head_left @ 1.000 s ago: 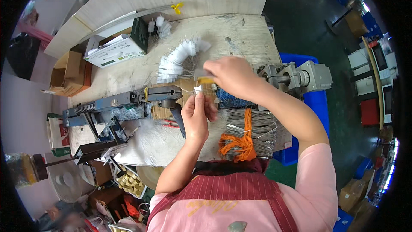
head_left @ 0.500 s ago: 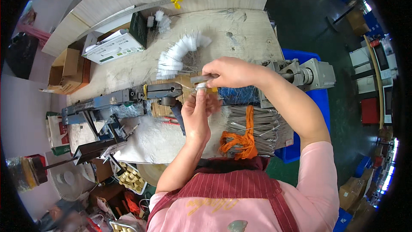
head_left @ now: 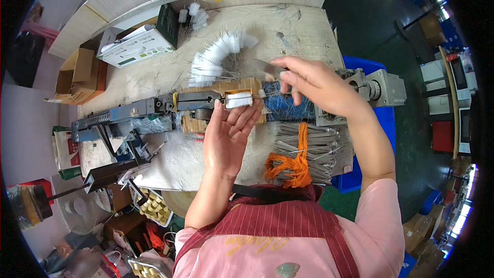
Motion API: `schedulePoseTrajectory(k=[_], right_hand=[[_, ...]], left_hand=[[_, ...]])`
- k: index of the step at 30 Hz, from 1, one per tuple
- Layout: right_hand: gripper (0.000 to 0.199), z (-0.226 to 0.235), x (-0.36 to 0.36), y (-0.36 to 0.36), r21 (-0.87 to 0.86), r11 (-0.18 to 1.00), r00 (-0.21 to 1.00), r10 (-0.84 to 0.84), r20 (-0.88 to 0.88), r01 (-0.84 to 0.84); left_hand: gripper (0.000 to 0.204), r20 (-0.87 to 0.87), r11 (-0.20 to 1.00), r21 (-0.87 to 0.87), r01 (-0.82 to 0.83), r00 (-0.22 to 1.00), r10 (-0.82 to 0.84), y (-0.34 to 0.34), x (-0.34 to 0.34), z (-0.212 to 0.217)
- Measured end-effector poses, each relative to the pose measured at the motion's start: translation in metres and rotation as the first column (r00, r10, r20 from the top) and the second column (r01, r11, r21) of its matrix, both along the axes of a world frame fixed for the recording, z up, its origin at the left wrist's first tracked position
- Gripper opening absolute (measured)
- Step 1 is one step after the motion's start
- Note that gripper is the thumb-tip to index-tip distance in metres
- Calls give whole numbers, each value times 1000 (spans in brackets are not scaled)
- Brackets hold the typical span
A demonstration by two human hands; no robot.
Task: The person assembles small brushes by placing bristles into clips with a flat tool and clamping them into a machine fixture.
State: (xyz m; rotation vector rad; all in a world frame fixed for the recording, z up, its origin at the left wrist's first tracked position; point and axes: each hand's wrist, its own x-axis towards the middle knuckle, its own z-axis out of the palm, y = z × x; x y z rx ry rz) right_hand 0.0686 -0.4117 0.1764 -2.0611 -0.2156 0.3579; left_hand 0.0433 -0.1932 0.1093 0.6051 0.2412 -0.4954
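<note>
My left hand is palm up with its fingers stretched out, at the near side of a short tuft of white bristles. The bristles lie in a small tan frame just right of the dark metal clamp jaws. From them a thin wire runs right toward the grey machine head. Between its thumb and fingers, my right hand grips a flat metal plate, above the blue part of the bench machine. Whether my left fingertips touch the bristles I cannot tell.
Behind the machine lies a curved row of white brushes with wire stems. A bundle of metal wires tied with orange cloth lies at the near right. Cardboard boxes stand far left; a blue bin is beyond the right edge.
My left hand has turned palm up and spread its fingers, uncovering the bristles. My right hand has moved right and away from them, lifting the metal plate.
</note>
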Motion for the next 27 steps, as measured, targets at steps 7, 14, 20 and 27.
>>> schedulePoseTrajectory(k=[7, 14, 20, 27], right_hand=[[13, -37, -23, 46, -240, 971, 704, 166, 690, 7], [12, -43, -18, 51, -325, 926, 684, 113, 721, 190], [11, -25, -12, 31, 12, 973, 805, -196, 560, 229], [19, -25, -32, 47, -308, 925, 710, 62, 701, 223]], left_hand=[[54, -76, 998, -44, -55, 996, 51, -2, -2, -1], [55, -76, 997, -66, -47, 996, 42, -1, -4, -4], [58, -18, 995, -82, -64, 998, 63, -5, -5, 1], [51, -2, 999, -32, -36, 999, 36, 1, -6, 0]])
